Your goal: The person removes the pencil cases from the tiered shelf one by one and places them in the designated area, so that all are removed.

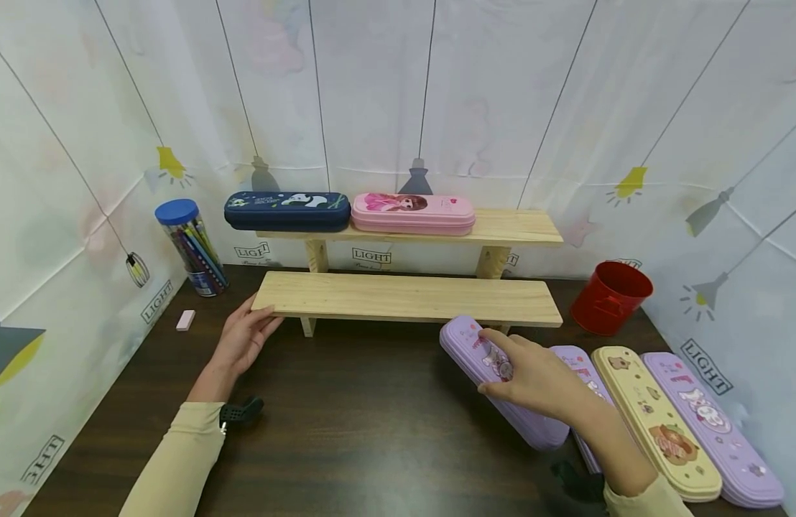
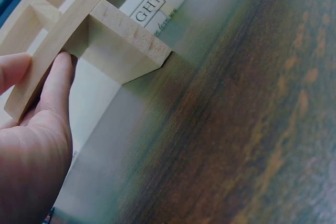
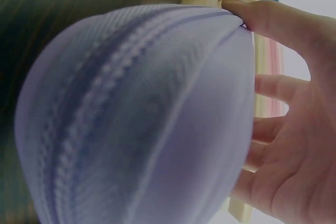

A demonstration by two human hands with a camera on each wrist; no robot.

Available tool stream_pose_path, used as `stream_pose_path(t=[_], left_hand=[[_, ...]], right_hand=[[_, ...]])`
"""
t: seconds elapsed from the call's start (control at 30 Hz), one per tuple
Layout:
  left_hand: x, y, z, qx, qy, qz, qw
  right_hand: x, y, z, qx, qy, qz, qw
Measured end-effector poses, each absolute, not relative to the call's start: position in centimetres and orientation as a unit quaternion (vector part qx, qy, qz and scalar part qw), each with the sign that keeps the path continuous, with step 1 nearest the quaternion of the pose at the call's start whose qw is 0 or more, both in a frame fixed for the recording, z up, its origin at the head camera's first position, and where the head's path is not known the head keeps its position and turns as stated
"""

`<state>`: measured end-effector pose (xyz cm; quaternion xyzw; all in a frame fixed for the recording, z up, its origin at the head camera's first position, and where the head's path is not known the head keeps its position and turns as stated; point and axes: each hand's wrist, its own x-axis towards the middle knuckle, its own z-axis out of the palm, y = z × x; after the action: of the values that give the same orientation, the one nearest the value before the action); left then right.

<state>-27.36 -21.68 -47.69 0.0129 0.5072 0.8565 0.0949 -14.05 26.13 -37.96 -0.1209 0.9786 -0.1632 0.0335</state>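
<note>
My right hand (image 1: 543,373) grips a light purple pencil case (image 1: 465,346) with cartoon art, thumb and fingers across its width. The case is held at a slant in front of the lower shelf's right part, and its zipped end (image 3: 105,108) fills much of the right wrist view. At the other side, my left hand (image 1: 243,334) pinches the left end of the two-tier wooden shelf's lower board (image 1: 404,296). In the left wrist view the thumb is on one face of the board (image 2: 50,59), a finger on the other.
On the upper tier sit a navy panda pencil case (image 1: 288,212) and a pink one (image 1: 414,215). A blue-lidded jar of pencils (image 1: 194,248) and a small eraser (image 1: 185,320) are left; a red bucket (image 1: 608,301), a yellow case (image 1: 656,424) and two purple cases (image 1: 715,424) lie right.
</note>
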Motion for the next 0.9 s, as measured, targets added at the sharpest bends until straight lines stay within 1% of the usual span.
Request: stream_pose_path(t=[0.23,0.5,0.67,0.9], left_hand=[[-27.2,-21.6,-47.6,0.005,0.511,0.854,0.095],[-27.4,-21.5,-47.4,0.009,0.510,0.854,0.098],[-27.4,-21.5,-47.5,0.002,0.509,0.855,0.099],[-27.2,-21.5,-47.5,0.002,0.511,0.854,0.095]], right_hand=[[-13.6,26.9,-39.5,-0.102,0.983,-0.151,0.029],[-12.5,27.6,-41.2,-0.044,0.989,-0.134,0.037],[-11.9,27.6,-41.7,-0.021,0.994,-0.107,0.027],[-11.2,27.8,-42.5,0.003,0.998,-0.070,-0.002]])
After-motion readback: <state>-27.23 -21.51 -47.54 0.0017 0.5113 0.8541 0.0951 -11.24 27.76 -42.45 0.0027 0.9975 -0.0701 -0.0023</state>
